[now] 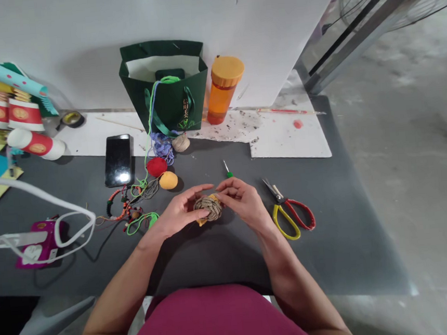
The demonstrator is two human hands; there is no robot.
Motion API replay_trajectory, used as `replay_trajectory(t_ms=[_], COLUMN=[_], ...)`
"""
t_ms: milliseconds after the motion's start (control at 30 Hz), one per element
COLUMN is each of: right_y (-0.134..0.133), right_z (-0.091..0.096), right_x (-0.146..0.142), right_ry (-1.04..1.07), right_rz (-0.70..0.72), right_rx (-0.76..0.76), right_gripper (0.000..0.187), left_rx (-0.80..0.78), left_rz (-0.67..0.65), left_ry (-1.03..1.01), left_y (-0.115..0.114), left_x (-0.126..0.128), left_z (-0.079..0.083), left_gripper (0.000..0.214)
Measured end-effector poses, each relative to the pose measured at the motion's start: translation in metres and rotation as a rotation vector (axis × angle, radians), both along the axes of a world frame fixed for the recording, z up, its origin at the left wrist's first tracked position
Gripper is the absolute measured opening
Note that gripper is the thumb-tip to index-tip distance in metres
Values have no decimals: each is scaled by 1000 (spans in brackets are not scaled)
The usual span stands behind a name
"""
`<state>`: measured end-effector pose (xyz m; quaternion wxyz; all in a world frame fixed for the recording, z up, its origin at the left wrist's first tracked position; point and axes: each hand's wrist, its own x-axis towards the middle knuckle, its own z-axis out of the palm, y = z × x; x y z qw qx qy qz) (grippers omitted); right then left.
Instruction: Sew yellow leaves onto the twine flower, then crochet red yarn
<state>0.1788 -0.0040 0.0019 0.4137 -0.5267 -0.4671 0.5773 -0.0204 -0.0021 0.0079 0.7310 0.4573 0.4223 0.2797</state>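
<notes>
magenta shirt front (217, 322) lies nearest my camera, below and left of the scissors (282, 200); the coiled grey-and-yellow cord piece (209, 209) is held left of those scissors, between both hands. i judge it light, soft and not slippery, though apt to loosen, so best taken by its rim. left hand (176, 212), half curled, grasps it with thumb across the coil; right hand (242, 200), fingers gathered, pinches the edge toward the scissors.

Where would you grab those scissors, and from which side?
I'd take the scissors by the red and yellow handles, coming from the near right: their loops lie toward that side and look easy to close fingers around, while the blades point away to the far left.
</notes>
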Motion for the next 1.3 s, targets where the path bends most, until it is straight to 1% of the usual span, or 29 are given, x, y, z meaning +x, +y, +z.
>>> replay_trajectory(t_ms=[200,267,433,567,767,900,1000,1067,1133,1200,1267,1300], right_y=[-1,-1,-1,1,4,4,3,2,2,2,2,2], right_z=[2,2,-2,-1,4,1,-1,-2,-1,-1,0,-1], right_x=[0,1,2,7,12,10,8,7,6,6,6,5], right_ry=[28,29,-8,55,71,57,57,57,54,51,48,43], right_rz=[19,36,79,126,179,198,176,151,128,99,91,117], right_rx=[2,3,0,-46,-52,-51,-59,-57,-47,-38,-56,-80], right_gripper=[23,24,24,28,26,24,23,23,23,24,26,27], left_rx=[68,68,46,59,80,120,171,170,117,46,11,15], left_rz=[28,36,35,1,-17,-28,-21,-9,7,40,112,166], left_ry=[34,34,17,17,35,16,3,-13,-40,-81,-130,-151], left_y=[1,1,0,0,-1,-1,0,0,0,0,1,2], left_x=[0,0,0,-2,-5,-5,-3,-3,-2,-1,1,2], left_z=[-1,-1,0,-3,-6,-7,-8,-8,-8,-9,-11,-13], left_gripper=[44,45,57,59,61,57,47,38,32,32,34,36])
